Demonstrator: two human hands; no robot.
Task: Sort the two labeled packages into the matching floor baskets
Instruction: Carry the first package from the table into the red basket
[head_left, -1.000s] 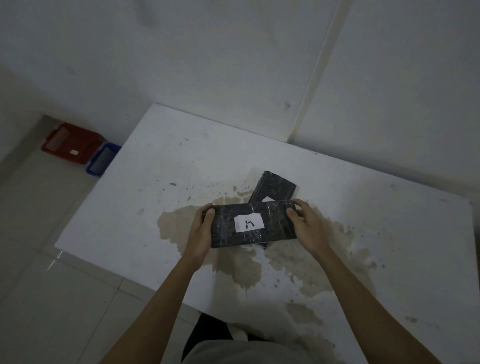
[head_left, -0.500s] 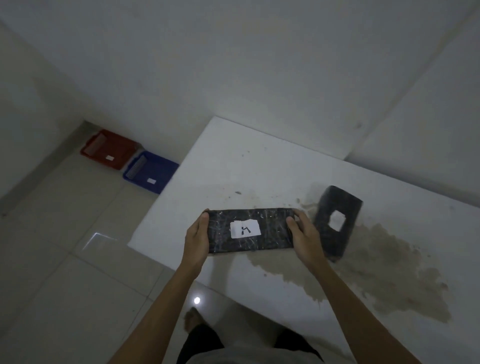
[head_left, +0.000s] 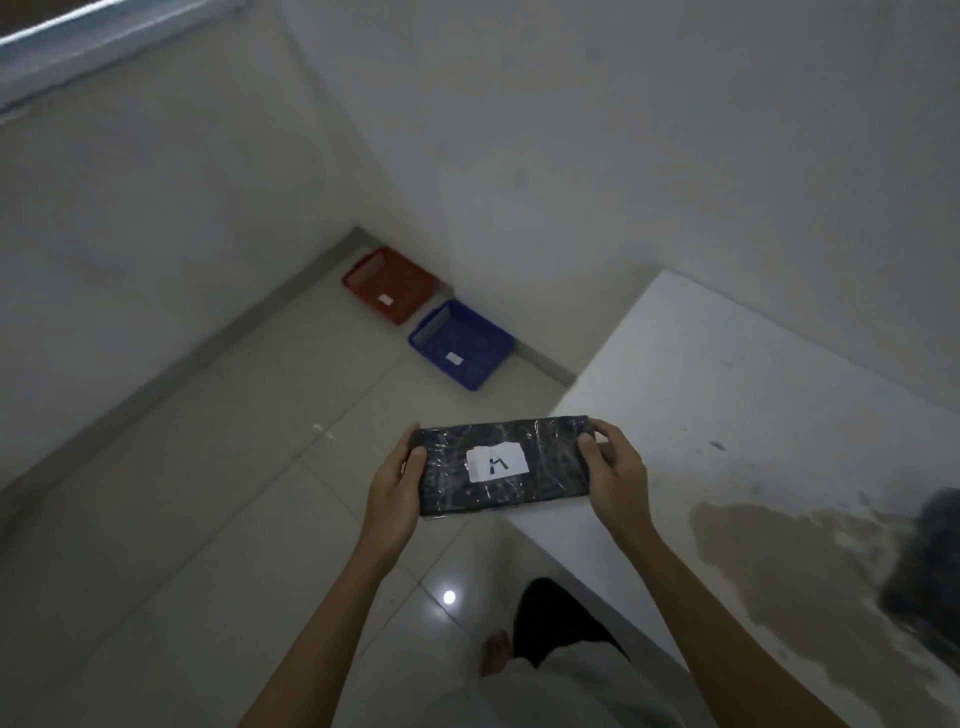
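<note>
I hold a flat black package level in front of me, its white label with a dark mark facing up. My left hand grips its left end and my right hand grips its right end. The package hangs over the table's left corner and the floor. A second black package lies blurred on the table at the right frame edge. On the floor by the wall corner stand a red basket and, nearer me, a blue basket, each with a small white tag.
The white table with a large brown stain fills the right side. Pale floor tiles stretch left toward the baskets. Walls meet behind the baskets. My foot and dark trouser leg show below.
The view has swung left away from the table. The held package now sits over the table corner and floor, and both baskets appear closer and more central. The second package has slid to the right edge.
</note>
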